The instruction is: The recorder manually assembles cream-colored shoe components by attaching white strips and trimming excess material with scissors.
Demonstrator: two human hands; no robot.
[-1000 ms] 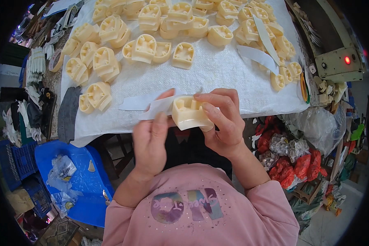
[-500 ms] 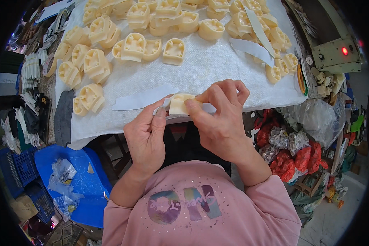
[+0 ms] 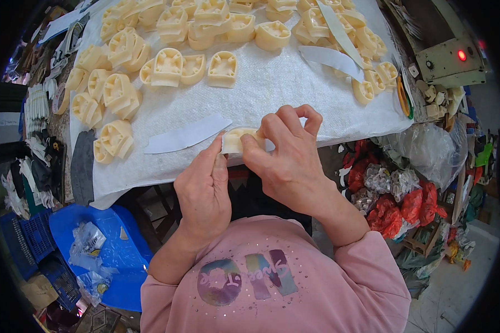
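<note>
At the table's near edge, a cream plastic block (image 3: 234, 142), shaped like a shoe heel, is held between my two hands. My left hand (image 3: 204, 191) has its thumb and fingers pressed together against the block's left end, where a thin white edge shows. The thumb and curled fingers of my right hand (image 3: 286, 158) pinch the block's right side. A bit of white strip shows just under the right fingers; how far it runs around the block is hidden. Flat on the table beyond my left hand lies a white curved strip (image 3: 189, 135).
Many similar cream blocks (image 3: 223, 69) cover the far part of the white-covered table (image 3: 272, 97). Loose strips (image 3: 333, 60) lie over blocks at the right. A blue plastic chair (image 3: 122, 272) stands lower left; red plastic bags (image 3: 411, 206) lie lower right. A machine box (image 3: 450, 62) stands far right.
My left thumb and fingers have closed in on the block's left end, where a strip end stood out before. The right hand keeps its pinch. The whole view has shifted slightly.
</note>
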